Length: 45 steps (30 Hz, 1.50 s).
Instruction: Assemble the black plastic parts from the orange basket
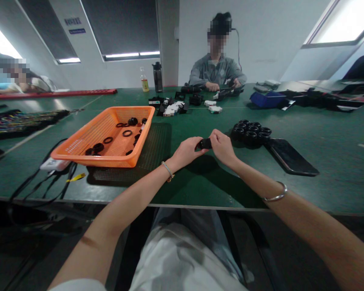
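Observation:
Between my two hands is a small black cylindrical part (205, 143), held just above the green table. The fingers of my left hand (188, 151) close around its left end, and my right hand (222, 146) grips its right end. Fingers cover part of it, so its exact kind does not show. To the right of my hands stands a cluster of several similar black round parts (251, 132). On the left, an orange plastic basket (121, 161) holds black rings (127, 133) and other small black pieces.
A smartphone (293, 157) lies right of the cluster. Cables and a white power strip (55, 163) sit left of the basket. Farther back are white and black pieces (172, 108), a blue box (267, 100), a dark bottle (157, 76) and a seated co-worker (218, 70).

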{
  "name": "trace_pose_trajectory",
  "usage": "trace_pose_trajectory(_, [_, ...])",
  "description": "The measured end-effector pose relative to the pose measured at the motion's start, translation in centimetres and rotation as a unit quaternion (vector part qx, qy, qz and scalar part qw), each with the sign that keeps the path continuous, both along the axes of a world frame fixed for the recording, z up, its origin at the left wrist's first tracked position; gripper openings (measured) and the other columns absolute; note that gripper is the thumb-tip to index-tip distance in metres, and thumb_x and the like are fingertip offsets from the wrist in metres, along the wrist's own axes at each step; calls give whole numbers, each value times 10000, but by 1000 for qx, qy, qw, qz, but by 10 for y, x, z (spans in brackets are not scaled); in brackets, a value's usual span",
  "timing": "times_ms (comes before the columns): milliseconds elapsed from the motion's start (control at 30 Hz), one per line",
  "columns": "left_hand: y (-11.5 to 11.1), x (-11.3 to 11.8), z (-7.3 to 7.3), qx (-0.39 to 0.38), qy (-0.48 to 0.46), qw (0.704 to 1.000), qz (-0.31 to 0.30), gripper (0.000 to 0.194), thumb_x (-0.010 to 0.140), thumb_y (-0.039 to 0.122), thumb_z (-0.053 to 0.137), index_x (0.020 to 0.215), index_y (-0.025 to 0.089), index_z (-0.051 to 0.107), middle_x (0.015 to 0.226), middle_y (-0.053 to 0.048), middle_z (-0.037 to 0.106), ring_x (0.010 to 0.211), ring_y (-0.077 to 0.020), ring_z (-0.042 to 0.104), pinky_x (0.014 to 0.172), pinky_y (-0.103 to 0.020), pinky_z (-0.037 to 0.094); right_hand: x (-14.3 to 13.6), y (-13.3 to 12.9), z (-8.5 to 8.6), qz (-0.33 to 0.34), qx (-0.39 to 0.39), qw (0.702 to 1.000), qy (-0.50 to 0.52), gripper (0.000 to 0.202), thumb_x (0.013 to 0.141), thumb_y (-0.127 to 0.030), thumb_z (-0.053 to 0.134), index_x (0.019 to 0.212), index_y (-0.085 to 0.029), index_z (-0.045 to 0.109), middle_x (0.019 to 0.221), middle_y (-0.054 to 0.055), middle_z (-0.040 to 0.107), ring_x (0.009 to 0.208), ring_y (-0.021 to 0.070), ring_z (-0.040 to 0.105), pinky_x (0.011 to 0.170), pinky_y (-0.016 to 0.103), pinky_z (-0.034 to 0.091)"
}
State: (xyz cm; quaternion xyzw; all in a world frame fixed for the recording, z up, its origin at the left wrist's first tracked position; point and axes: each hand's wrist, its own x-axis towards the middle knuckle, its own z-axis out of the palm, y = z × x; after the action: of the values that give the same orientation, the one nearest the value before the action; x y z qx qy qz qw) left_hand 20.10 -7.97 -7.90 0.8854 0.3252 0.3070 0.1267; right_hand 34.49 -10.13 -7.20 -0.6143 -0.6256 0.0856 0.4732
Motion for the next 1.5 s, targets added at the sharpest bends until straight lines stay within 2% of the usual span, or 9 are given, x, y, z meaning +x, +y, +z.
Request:
trace_pose_trajectory(100, [2,-4,3,93,85,992,-16,241,811,308,565,956,119,535,913,-94,605,898,-210,558,809,-333,438,-1,5,-4,25,-76,994,79,236,742,-189,363,510,-212,328,469,-42,346,472,103,327,468,242,244])
trace_pose_trajectory(200, [4,-5,2,102,109,988,-25,224,822,299,547,949,117,519,936,-106,596,929,-219,554,830,-352,438,-2,8,-7,33,-131,980,143,234,731,-185,361,501,-208,326,469,-50,331,454,93,291,438,232,227])
trace_pose_trajectory(367, [8,1,-5,-97,7,995,-12,263,798,328,575,965,134,515,869,-53,603,773,-154,574,710,-281,451,-2,6,-5,-11,-113,991,70,254,754,-198,367,501,-210,345,490,-29,380,495,115,348,481,249,240])
trace_pose_trajectory(500, [14,6,-14,-276,-80,957,-35,259,845,373,477,918,128,514,748,-18,593,586,-88,523,570,-219,409,-2,2,-1,-26,-39,999,-10,221,781,-250,370,564,-222,347,519,-20,407,516,131,376,524,262,248])
trace_pose_trajectory(600, [18,9,-18,-331,-103,936,-59,241,841,355,479,904,126,520,727,-10,589,549,-68,493,526,-195,374,-1,0,0,-22,-15,998,-50,191,783,-252,358,595,-228,337,520,-17,407,498,136,378,532,265,251])
trace_pose_trajectory(833, [4,9,-9,-221,-137,965,-26,227,800,278,562,964,122,568,823,-27,606,711,-115,527,680,-244,417,1,-2,3,-18,25,995,-93,146,767,-239,356,622,-231,366,517,-13,419,475,139,375,520,265,246])
trace_pose_trajectory(1133, [-3,7,-2,-37,-53,997,46,320,771,278,613,1062,154,565,962,-66,623,910,-189,508,831,-320,413,1,3,4,-15,-41,999,21,211,748,-214,353,538,-221,344,499,-24,388,507,129,354,504,258,233])
trace_pose_trajectory(1367, [1,7,-3,-139,-38,989,16,235,783,275,580,971,141,532,861,-39,602,756,-148,537,703,-274,419,-2,5,-2,-1,-62,996,60,257,776,-240,357,521,-216,344,506,-24,407,532,129,382,515,260,265])
trace_pose_trajectory(1500, [4,6,-6,-144,-77,986,36,231,751,253,605,938,148,518,845,-24,586,757,-138,533,696,-264,414,3,7,-2,25,-82,996,17,303,835,-346,328,584,-211,433,551,-1,479,561,153,448,550,277,334])
